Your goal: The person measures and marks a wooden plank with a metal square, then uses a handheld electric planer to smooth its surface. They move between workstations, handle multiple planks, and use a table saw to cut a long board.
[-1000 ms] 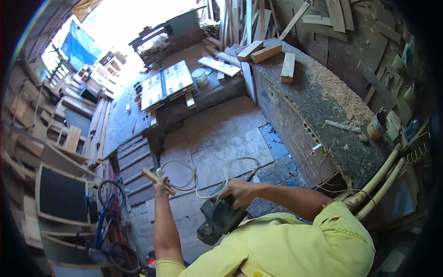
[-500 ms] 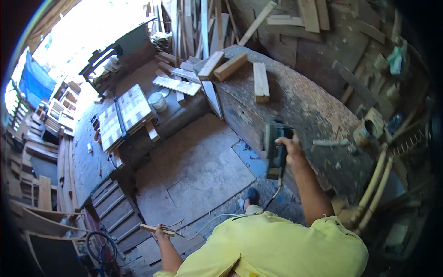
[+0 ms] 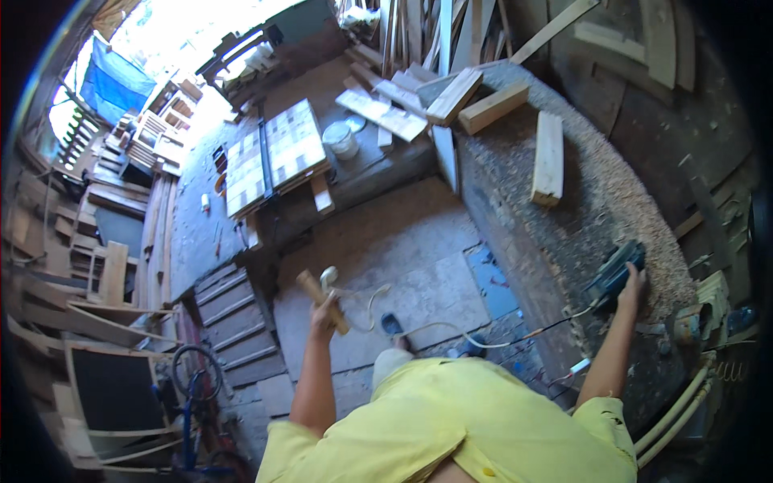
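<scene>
Left hand [image 3: 324, 314] gripping wood stick [image 3: 309, 285], pale plug [image 3: 328, 276] beside it. Right hand [image 3: 633, 288] wrapped around corded power tool [image 3: 612, 270], over table [image 3: 576, 233]; contact unclear. Farther along same table: three wood blocks [image 3: 548, 157].

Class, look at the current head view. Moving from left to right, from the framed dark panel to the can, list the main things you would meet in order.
Framed dark panel → bicycle wheel → left hand → pale timber block → power tool → can.
</scene>
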`<control>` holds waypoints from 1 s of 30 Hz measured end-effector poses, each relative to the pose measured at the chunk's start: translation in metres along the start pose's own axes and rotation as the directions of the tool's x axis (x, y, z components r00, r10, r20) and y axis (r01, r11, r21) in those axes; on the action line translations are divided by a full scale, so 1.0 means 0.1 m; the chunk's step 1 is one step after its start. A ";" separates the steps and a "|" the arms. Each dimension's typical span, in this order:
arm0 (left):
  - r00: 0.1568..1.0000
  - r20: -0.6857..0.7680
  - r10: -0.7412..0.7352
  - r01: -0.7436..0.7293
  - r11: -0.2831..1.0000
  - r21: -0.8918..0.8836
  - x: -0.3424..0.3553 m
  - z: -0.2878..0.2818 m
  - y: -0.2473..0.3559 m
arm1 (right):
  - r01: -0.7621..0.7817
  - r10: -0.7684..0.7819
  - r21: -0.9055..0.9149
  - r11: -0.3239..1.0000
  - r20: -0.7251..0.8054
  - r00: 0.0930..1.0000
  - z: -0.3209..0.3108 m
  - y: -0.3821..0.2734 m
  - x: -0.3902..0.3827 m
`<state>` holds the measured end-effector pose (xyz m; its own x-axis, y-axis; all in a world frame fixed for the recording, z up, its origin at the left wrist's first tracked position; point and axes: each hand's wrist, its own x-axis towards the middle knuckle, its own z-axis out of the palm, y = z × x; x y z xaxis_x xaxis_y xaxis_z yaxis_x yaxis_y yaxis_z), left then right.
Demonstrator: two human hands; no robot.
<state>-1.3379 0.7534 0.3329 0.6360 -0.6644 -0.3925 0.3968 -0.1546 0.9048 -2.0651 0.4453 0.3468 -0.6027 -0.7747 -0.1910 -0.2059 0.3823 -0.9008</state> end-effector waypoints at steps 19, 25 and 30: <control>0.794 0.587 0.159 -0.238 0.970 0.059 0.80 1.46 1.92 | 0.792 -0.723 0.309 0.526 0.653 0.225 3.19 -0.92 -3.56; 0.673 0.677 0.298 -0.469 0.880 0.079 0.94 1.43 2.51 | 0.770 0.062 -0.111 0.628 0.994 0.093 3.73 -0.90 -3.84; 0.742 0.523 0.419 -0.405 0.902 -0.148 1.16 1.10 2.92 | 0.919 -0.337 -0.060 0.391 0.919 0.203 3.80 -0.64 -3.93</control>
<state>-1.2210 0.5507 0.5693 0.2927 -0.9401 0.1745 0.1984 0.2382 0.9507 -1.5221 0.5336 0.3309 0.6556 -0.7493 -0.0934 -0.6802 -0.5323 -0.5039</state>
